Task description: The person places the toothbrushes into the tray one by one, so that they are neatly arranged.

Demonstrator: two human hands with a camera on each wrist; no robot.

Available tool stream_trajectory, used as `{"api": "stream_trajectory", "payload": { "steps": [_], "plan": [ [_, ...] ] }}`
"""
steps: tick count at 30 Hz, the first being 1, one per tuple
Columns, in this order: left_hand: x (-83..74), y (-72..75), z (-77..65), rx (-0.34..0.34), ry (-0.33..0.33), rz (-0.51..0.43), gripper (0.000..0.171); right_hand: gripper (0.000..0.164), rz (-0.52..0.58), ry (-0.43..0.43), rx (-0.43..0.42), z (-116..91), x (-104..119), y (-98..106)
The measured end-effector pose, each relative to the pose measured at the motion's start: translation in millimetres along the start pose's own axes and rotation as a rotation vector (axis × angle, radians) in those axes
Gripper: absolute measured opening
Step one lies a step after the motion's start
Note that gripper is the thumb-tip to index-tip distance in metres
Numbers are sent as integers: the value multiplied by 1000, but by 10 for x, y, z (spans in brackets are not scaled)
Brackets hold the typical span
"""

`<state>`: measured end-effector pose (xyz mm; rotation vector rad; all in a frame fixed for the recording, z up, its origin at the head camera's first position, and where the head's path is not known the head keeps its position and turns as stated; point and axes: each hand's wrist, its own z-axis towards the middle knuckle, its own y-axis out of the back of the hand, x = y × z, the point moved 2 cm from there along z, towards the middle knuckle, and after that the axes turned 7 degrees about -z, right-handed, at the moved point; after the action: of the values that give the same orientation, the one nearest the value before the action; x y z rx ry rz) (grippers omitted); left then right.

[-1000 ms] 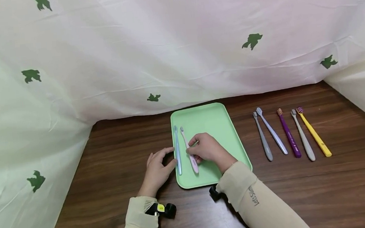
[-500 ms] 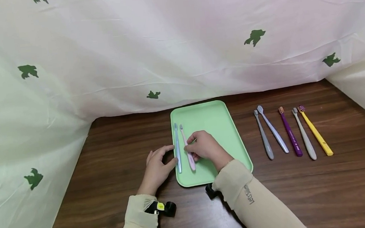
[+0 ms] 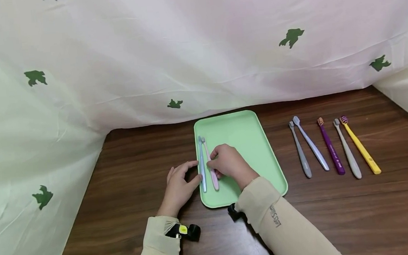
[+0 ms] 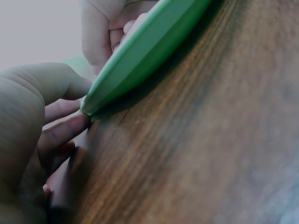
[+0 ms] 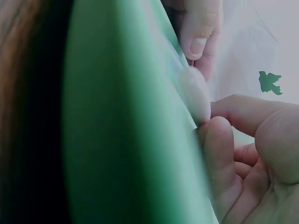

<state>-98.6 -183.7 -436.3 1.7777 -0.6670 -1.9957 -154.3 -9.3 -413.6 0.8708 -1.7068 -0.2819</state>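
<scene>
On the light green tray (image 3: 237, 130) lie a light blue toothbrush (image 3: 201, 156), along the left rim, and a pink toothbrush (image 3: 215, 182) just right of it. The right hand (image 3: 230, 165) pinches the pink handle between thumb and fingers; in the right wrist view its rounded handle end (image 5: 195, 93) shows at the fingertips. At the tray's left edge, the left hand (image 3: 178, 189) holds the rim, its thumb near the blue handle. The left wrist view shows the thumb and fingers of that hand (image 4: 51, 102) meeting at the tray rim (image 4: 135, 65).
Right of the tray, several toothbrushes lie on the dark wooden table (image 3: 137, 157): a dark grey one (image 3: 301, 153), a pale blue one (image 3: 313, 146), a purple one (image 3: 331, 148), a light grey one (image 3: 348, 151) and a yellow one (image 3: 363, 148). White cloth (image 3: 129, 69) hangs behind.
The right hand has shifted the pink toothbrush left, so its head now lies close beside the blue one's. The left hand stays at the rim. The head view has shifted slightly.
</scene>
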Motion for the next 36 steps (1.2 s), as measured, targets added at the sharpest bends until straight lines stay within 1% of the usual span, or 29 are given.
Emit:
{"api": "stream_trajectory", "payload": {
  "steps": [3, 7, 12, 19, 23, 29, 36],
  "plan": [
    [-6, 7, 5, 2, 4, -1, 39, 22, -15, -3, -7, 13, 15, -8],
    [-4, 22, -6, 6, 5, 0, 39, 24, 9, -31, -19, 25, 17, -42],
    [20, 40, -26, -1, 17, 5, 38, 26, 14, -34, -22, 31, 11, -84],
    [32, 12, -4, 11, 8, -1, 39, 24, 0, -51, -45, 17, -16, -40],
    [26, -3, -2, 9, -1, -6, 39, 26, 7, -43, -41, -2, -49, -12],
    [3, 14, 7, 11, 5, -8, 40, 29, 33, -18, -28, -20, -75, 26],
    [10, 24, 1, 20, 12, -15, 40, 29, 9, 5, -31, -38, -92, 35]
  ]
}}
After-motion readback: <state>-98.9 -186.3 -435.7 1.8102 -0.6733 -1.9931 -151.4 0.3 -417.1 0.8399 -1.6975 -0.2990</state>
